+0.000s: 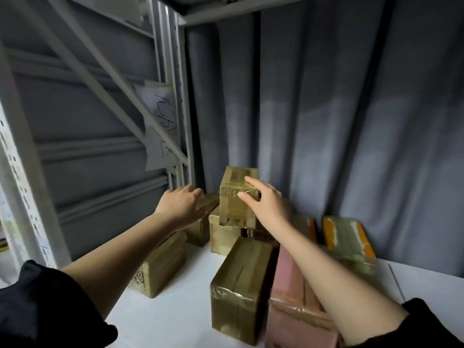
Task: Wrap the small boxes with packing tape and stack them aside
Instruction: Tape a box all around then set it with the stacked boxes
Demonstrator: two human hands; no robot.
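A small tape-wrapped box (236,197) stands on top of a pile of wrapped boxes in the back corner of a white shelf (175,305). My right hand (268,204) holds that top box from its right side, thumb on the front face and fingers over the top. My left hand (182,204) rests palm down on a lower wrapped box (200,222) just left of it, fingers curled over its far edge. Several more wrapped boxes lie around, one (238,285) upright in front.
A pinkish box (293,297) lies under my right forearm. A box with orange stripes (349,239) sits at the right. A brown box (160,267) lies under my left forearm. A grey curtain (326,109) hangs behind, and a metal rack post with a paper sign (160,129) stands at left.
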